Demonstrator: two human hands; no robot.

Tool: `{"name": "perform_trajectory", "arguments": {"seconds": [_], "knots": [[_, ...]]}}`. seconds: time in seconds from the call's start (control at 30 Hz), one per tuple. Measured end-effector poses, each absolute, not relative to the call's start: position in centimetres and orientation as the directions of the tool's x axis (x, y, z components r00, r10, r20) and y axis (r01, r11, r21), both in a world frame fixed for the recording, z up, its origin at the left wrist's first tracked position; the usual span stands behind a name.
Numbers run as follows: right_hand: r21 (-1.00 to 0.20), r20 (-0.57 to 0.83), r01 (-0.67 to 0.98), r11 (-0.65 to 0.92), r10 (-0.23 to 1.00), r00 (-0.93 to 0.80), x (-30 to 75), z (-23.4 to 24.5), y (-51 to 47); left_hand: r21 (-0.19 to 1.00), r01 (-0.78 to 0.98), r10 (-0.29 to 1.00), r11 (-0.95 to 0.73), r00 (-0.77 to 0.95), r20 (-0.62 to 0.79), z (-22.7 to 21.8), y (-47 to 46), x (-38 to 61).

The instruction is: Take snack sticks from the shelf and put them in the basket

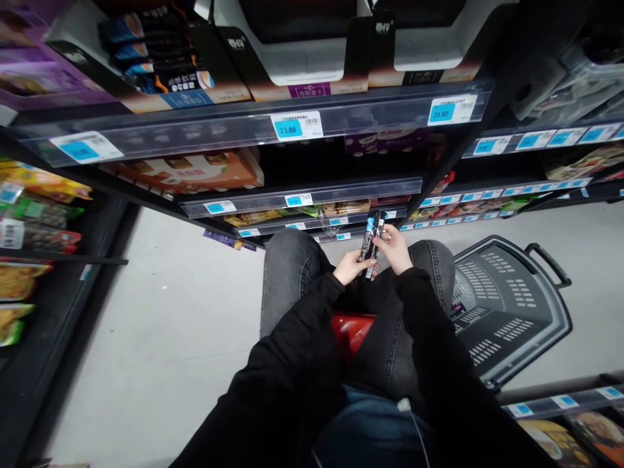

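Between my knees, two or so slim black stick packets (372,240) with a blue patch near the top are held nearly upright. My left hand (350,266) grips them low down, thumb across the front. Higher up, my right hand (394,249) has its fingers closed on their right side. Similar black-and-blue stick packets (180,55) lie in an open display box (214,71) on the upper shelf ahead. The print on the held packets is too small to read.
A grey shopping basket (541,305) stands on the floor to my right. Ahead are shelf edges with price tags (296,125) and an orange carton (195,172). Bagged snacks fill a rack (29,286) at left. Something red (351,331), perhaps a stool, shows between my legs.
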State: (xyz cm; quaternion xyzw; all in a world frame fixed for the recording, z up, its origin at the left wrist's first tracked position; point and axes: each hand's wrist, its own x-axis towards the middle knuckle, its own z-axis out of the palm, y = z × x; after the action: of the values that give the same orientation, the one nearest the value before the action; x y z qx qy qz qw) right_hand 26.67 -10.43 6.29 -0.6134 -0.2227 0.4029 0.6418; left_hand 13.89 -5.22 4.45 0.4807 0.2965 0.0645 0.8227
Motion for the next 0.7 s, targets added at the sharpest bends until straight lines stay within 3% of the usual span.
{"name": "perform_trajectory", "arguments": {"seconds": [0.17,0.37,0.57,0.7], "knots": [[-0.965,-0.21,-0.249,-0.077,0.797,0.566,26.5,6.1,-10.2,0.859,0.132,0.436,0.495,0.817,-0.377,4.3,-5.4,14.0],[-0.978,-0.175,-0.203,-0.043,0.701,0.691,26.4,5.2,-10.3,0.924,0.112,0.491,0.366,0.82,-0.294,4.0,-6.1,14.0],[-0.975,-0.164,-0.221,0.026,0.583,0.795,26.2,5.1,-10.3,0.978,0.194,0.489,0.075,0.848,-0.206,5.1,-6.6,14.1],[-0.952,-0.189,-0.29,0.097,0.558,0.808,25.8,6.0,-10.0,0.974,0.226,0.474,-0.032,0.861,-0.184,5.4,-6.9,14.1]]}}
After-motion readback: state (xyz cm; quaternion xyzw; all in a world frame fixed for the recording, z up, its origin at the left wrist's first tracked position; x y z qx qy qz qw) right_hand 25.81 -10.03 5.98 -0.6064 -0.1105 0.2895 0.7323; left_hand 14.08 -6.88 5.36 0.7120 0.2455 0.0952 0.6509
